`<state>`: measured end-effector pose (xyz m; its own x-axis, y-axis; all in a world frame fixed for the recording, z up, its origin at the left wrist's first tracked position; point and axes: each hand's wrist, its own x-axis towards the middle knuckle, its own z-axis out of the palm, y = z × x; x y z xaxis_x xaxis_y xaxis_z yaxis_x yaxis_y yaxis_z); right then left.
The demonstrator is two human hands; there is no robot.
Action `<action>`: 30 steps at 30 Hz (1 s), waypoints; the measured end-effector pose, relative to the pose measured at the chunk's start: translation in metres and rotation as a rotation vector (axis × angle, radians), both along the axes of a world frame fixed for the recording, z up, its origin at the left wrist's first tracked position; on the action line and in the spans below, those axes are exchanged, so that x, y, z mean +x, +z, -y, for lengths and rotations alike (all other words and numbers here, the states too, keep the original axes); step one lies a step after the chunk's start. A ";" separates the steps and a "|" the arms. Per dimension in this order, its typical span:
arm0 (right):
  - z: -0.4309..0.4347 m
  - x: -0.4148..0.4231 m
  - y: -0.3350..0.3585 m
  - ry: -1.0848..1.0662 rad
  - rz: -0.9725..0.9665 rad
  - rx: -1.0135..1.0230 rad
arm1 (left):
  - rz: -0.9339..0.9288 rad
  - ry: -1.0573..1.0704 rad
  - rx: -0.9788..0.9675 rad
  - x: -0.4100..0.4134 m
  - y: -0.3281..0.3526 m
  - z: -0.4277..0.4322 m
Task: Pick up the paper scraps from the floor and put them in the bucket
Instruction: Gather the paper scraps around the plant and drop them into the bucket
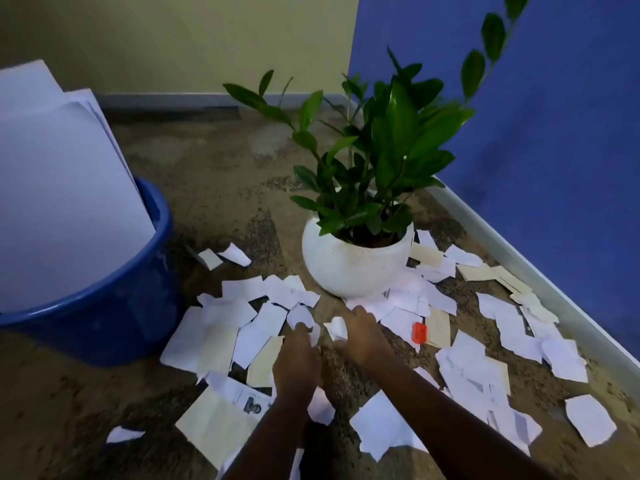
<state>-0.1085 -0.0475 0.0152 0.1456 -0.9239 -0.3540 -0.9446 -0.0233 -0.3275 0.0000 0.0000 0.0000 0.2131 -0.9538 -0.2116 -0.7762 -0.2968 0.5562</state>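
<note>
Progress: early, by my estimate. The bucket (131, 306), blue, stands well to the left of the left hand (294, 365). Large white sheets (62, 188) stick up out of it and hide whether any scraps are inside.

Paper scraps (225, 327) cover the floor (225, 188) on all sides of both hands. There is a dense patch just left of the left hand, a wide scatter to the right of the right hand (362, 336), and more under the forearms. Nearly all of the job looks left to do.

Hands: near each other but apart, both low at the floor. The left fingers curl onto a white scrap (299, 315) at their tips and appear to pinch it. The right fingers curl round a small crumpled scrap (337, 327).

Scraps: torn with ragged edges, mostly white, some cream, a few printed. They lie flat and overlapping; judged thin and light.

A potted plant (353, 265) sits just beyond the right hand, with scraps tucked against its base. A small orange object (419, 332) lies to the right of that hand.
</note>
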 end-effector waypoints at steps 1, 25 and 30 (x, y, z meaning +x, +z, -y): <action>0.001 0.001 0.001 0.005 -0.003 0.008 | -0.028 0.002 0.024 0.004 0.002 0.000; -0.008 0.125 0.076 -0.233 0.722 -0.171 | -0.209 0.299 -0.439 0.115 0.098 -0.007; 0.003 0.173 0.138 -0.274 0.941 -0.347 | -0.158 0.236 -0.925 0.120 0.171 -0.003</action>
<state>0.0642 -0.0509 0.1529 -0.0053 -0.9963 0.0858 -0.2980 -0.0803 -0.9512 0.1196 0.0033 0.1714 0.4545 -0.6935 0.5590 -0.6488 0.1722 0.7412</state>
